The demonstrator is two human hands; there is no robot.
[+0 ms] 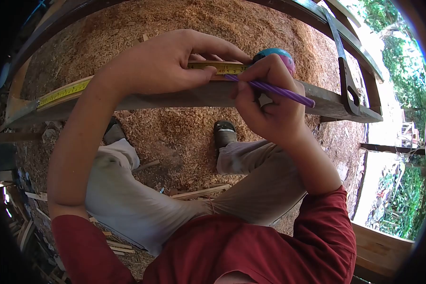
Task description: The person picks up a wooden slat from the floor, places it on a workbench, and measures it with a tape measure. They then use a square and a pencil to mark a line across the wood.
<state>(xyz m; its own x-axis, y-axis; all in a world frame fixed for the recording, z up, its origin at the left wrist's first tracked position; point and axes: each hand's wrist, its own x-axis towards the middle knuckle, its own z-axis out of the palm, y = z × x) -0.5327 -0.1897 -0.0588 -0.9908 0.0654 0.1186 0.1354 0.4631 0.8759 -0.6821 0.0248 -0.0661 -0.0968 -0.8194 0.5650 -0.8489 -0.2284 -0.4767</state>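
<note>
A yellow tape measure blade [66, 93] runs along a narrow wooden piece on the plank [175, 98]. My left hand [175, 61] lies over the blade, thumb and fingers pressing it and the wood. The blue and pink tape case [275, 55] sits at the blade's right end, partly behind my right hand. Pinched in my right hand [274, 102] is a purple striped pen [284, 92], its tip touching near the blade's lower edge, close to my left thumb.
A handsaw [348, 85] with a black handle rests across the plank's right end. Wood shavings [165, 137] cover the ground, with loose wood strips [201, 191] near my legs. A wooden beam [383, 244] is at the lower right.
</note>
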